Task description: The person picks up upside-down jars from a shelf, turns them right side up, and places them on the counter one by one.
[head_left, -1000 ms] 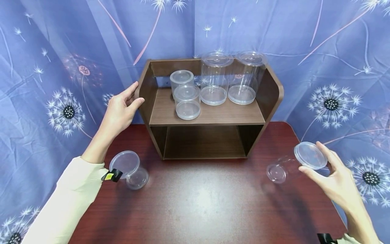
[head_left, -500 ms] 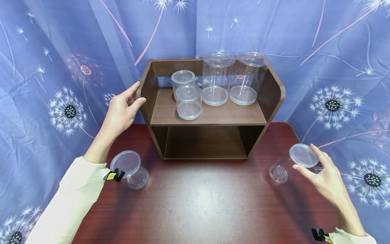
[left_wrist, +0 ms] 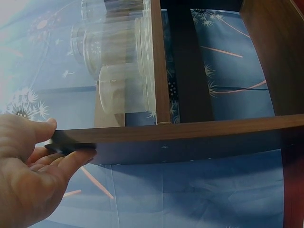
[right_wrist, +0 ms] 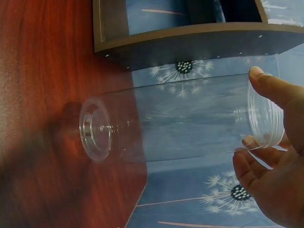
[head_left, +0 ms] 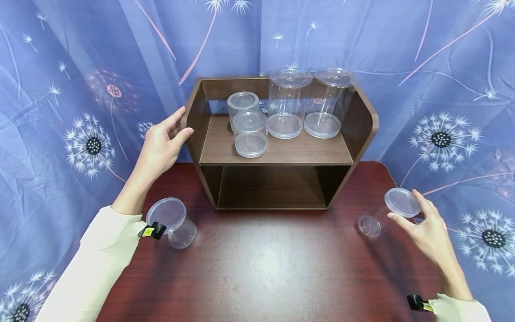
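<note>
My left hand (head_left: 161, 145) grips the left side panel of a brown two-level shelf (head_left: 275, 165), thumb on one face and fingers on the other, as the left wrist view (left_wrist: 40, 161) shows. On the right, my right hand (head_left: 428, 228) holds a tall clear plastic jar (right_wrist: 190, 118) around its lidded top (head_left: 402, 202), thumb on one side and fingers on the other. The jar leans a little, its base (head_left: 369, 226) low at the dark red table (head_left: 265, 277). Two tall clear jars (head_left: 287, 105) and two short ones (head_left: 251, 138) stand on the shelf's upper level.
Another clear lidded jar (head_left: 183, 235) stands on the table at the left, partly behind the left sleeve and its black wrist strap (head_left: 154, 230). A blue curtain with dandelion prints (head_left: 225, 40) hangs behind the shelf and along both sides.
My right hand has shifted a little to the left with the tall jar in its grip, then barely moved over the last half second. The left hand stays on the shelf panel.
</note>
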The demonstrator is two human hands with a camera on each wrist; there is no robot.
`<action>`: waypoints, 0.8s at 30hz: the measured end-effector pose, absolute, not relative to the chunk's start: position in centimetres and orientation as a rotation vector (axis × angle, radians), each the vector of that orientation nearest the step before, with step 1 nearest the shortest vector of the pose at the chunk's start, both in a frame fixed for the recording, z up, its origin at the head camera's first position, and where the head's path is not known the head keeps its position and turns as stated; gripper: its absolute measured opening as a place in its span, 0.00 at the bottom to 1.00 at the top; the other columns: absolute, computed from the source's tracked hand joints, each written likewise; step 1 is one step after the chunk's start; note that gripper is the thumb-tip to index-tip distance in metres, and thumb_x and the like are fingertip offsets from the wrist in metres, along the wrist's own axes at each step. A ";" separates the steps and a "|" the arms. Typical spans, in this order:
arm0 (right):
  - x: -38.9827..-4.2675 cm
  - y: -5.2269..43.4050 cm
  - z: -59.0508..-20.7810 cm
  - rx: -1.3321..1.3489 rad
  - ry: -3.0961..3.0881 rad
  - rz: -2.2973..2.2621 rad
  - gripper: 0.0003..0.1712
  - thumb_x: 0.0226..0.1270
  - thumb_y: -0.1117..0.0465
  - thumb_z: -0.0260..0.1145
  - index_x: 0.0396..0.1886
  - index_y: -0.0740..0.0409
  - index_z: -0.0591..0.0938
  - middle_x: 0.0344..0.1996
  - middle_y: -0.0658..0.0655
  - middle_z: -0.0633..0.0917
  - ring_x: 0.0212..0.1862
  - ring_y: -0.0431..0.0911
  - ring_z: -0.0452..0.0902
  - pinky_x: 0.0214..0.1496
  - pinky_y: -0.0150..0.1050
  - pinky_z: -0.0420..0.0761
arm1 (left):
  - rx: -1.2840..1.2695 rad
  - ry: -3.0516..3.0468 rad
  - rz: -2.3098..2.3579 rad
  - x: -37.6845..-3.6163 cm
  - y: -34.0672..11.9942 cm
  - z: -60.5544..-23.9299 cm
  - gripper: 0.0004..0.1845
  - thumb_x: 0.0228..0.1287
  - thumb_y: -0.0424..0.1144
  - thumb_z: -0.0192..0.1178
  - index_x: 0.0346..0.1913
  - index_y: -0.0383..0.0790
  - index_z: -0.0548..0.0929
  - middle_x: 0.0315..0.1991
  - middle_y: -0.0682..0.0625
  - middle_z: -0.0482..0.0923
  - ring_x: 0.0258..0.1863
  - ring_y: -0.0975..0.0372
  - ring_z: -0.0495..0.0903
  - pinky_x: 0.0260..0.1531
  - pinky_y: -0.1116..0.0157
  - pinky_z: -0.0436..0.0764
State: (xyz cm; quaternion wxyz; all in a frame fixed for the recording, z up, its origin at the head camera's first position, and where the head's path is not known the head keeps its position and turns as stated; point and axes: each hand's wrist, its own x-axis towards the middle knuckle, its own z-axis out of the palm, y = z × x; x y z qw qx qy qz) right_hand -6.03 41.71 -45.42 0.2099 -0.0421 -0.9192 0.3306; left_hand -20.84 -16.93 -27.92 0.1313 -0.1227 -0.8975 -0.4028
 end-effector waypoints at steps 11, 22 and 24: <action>-6.7 42.8 -47.4 -0.137 -2.566 0.862 0.53 0.54 0.61 0.81 0.77 0.67 0.65 0.60 0.80 0.74 0.47 0.61 0.68 0.43 0.36 0.63 | -0.373 -2.593 -1.160 -20.8 -16.8 -28.0 0.31 0.76 0.40 0.62 0.78 0.46 0.68 0.68 0.41 0.75 0.62 0.51 0.80 0.60 0.51 0.77; -6.9 42.7 -48.0 -0.153 -2.571 0.920 0.54 0.57 0.61 0.80 0.79 0.65 0.62 0.62 0.82 0.71 0.54 0.70 0.67 0.53 0.62 0.64 | -0.356 -2.594 -1.168 -20.7 -16.8 -27.9 0.30 0.76 0.40 0.62 0.78 0.47 0.69 0.68 0.41 0.75 0.63 0.53 0.79 0.61 0.53 0.77; -7.0 42.7 -48.0 -0.154 -2.569 0.928 0.54 0.57 0.61 0.80 0.80 0.65 0.62 0.63 0.82 0.71 0.55 0.71 0.67 0.53 0.65 0.62 | -0.354 -2.595 -1.170 -20.7 -16.8 -27.9 0.30 0.76 0.40 0.62 0.78 0.47 0.68 0.68 0.41 0.75 0.63 0.53 0.79 0.61 0.53 0.77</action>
